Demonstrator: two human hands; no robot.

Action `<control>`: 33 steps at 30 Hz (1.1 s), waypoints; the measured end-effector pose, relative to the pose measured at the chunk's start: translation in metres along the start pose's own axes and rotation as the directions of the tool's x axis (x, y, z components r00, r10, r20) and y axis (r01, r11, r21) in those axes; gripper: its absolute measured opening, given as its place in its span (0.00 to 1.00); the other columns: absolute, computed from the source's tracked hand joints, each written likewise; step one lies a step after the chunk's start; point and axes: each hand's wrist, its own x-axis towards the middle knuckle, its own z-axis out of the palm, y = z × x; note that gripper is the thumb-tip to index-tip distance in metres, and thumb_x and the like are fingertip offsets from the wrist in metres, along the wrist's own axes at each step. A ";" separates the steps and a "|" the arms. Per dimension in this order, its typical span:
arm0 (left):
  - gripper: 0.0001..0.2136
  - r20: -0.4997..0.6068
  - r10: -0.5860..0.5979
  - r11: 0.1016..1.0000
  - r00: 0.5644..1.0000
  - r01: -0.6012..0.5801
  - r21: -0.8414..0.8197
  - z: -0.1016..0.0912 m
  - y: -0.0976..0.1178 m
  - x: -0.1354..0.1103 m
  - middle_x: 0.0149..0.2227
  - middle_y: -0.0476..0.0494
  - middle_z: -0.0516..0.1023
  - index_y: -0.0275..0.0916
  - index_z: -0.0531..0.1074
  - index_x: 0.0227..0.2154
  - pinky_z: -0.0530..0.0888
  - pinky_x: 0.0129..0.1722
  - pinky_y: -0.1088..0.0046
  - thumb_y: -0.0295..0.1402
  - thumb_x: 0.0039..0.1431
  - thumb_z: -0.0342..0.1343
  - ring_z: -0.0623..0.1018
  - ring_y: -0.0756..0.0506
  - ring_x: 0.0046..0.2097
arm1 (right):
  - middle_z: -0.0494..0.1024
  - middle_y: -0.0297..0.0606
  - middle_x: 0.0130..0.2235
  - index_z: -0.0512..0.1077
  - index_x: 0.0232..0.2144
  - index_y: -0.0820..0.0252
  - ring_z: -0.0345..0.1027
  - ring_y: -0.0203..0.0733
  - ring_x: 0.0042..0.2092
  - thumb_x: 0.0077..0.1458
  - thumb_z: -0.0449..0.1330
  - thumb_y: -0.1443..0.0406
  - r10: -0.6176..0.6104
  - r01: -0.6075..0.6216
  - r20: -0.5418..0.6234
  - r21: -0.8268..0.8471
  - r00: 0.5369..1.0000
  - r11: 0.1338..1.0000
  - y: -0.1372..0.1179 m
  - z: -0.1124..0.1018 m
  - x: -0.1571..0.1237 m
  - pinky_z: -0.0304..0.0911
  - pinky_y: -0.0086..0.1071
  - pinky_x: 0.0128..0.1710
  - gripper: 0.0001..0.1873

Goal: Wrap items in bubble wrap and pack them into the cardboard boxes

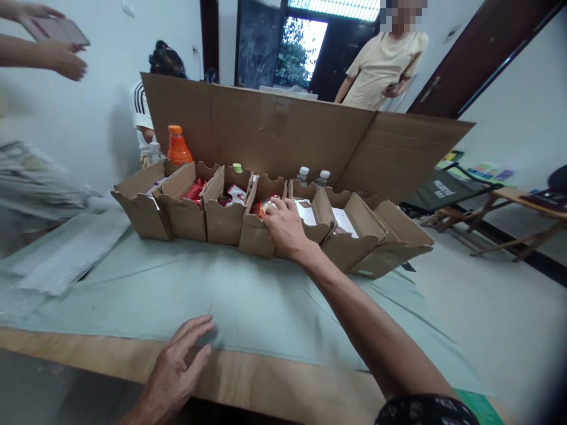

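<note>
A row of several open cardboard boxes (225, 221) stands across the table. My right hand (286, 227) reaches into the fourth box from the left, fingers curled over a packet (264, 206) inside; whether it grips the packet is unclear. My left hand (179, 369) lies flat with spread fingers on the table's near wooden edge (266, 383), holding nothing. Red packets (194, 192) fill the second and third boxes. White cards (305, 212) lie in the boxes to the right.
A tall cardboard sheet (274, 133) stands behind the boxes. An orange bottle (178, 146) and two clear bottles (303, 175) sit behind them. A pale cloth (186, 283) covers the table. Other people stand behind and at left, one holding a phone (55, 29). Folding stools (460, 195) at right.
</note>
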 end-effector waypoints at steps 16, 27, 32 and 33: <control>0.32 0.033 -0.199 0.959 0.979 0.201 -0.198 -0.008 0.024 0.021 0.66 0.36 0.69 0.46 0.60 0.68 0.75 0.59 0.51 0.39 0.62 0.59 0.75 0.35 0.60 | 0.70 0.48 0.65 0.62 0.67 0.53 0.67 0.59 0.64 0.65 0.60 0.59 0.489 -0.388 -0.316 0.333 0.813 0.859 0.000 -0.015 -0.324 0.64 0.53 0.61 0.30; 0.37 0.078 -0.182 0.909 0.980 0.198 -0.367 0.043 0.034 0.065 0.67 0.34 0.68 0.42 0.54 0.71 0.69 0.64 0.51 0.37 0.60 0.59 0.70 0.35 0.66 | 0.82 0.50 0.45 0.71 0.51 0.61 0.78 0.56 0.43 0.59 0.59 0.50 0.585 -0.437 0.040 0.707 0.810 0.556 -0.033 0.056 -0.254 0.73 0.46 0.44 0.25; 0.40 0.062 -0.151 0.925 0.987 0.163 -0.344 0.053 0.030 0.093 0.69 0.31 0.65 0.41 0.51 0.72 0.72 0.62 0.50 0.33 0.57 0.59 0.70 0.34 0.65 | 0.83 0.49 0.40 0.73 0.45 0.62 0.75 0.51 0.32 0.56 0.57 0.48 0.642 -0.483 0.072 0.724 0.763 0.493 0.004 0.072 -0.207 0.71 0.44 0.35 0.26; 0.40 0.061 -0.144 0.937 0.988 0.156 -0.311 0.050 0.022 0.095 0.69 0.30 0.64 0.40 0.51 0.72 0.72 0.61 0.50 0.33 0.57 0.59 0.70 0.33 0.66 | 0.83 0.49 0.43 0.73 0.48 0.61 0.77 0.53 0.36 0.56 0.56 0.47 0.648 -0.478 0.059 0.726 0.760 0.494 0.004 0.077 -0.206 0.72 0.44 0.37 0.27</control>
